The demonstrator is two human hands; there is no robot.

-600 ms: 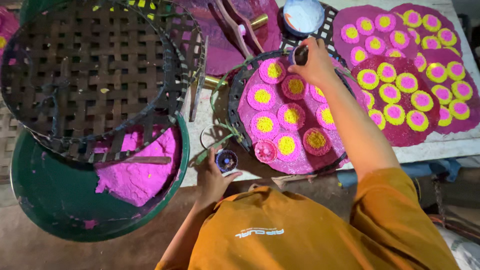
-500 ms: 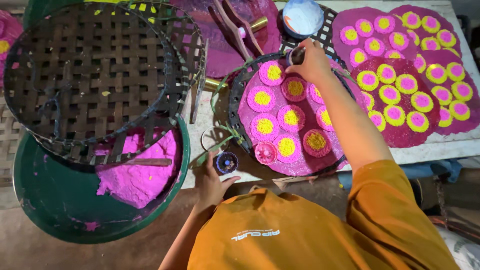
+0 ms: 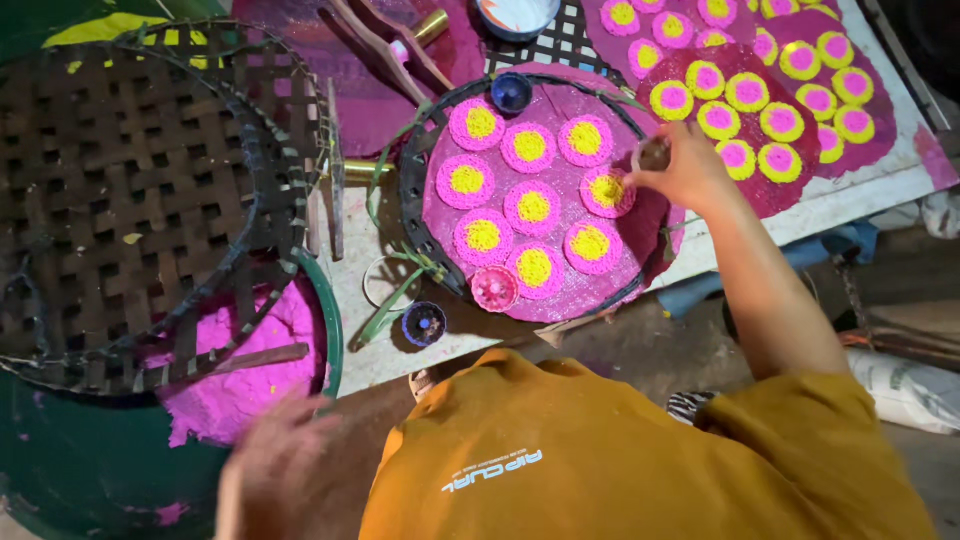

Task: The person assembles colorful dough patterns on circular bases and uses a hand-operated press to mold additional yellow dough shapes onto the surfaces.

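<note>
The right hand [image 3: 690,170] pinches a small round mould [image 3: 654,154] over the woven tray [image 3: 425,215] of pink-and-yellow discs [image 3: 533,206], just beside one disc at its right edge. The left hand [image 3: 285,460] is blurred near the green tub [image 3: 100,470] of pink paste [image 3: 235,370]; I cannot tell its grip

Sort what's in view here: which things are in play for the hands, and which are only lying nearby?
In play:
right hand, small cup, round tray, pink-and-yellow discs, left hand, pink powder

Lying about:
woven lattice tray, wooden tool, white bowl, small blue cup
</note>
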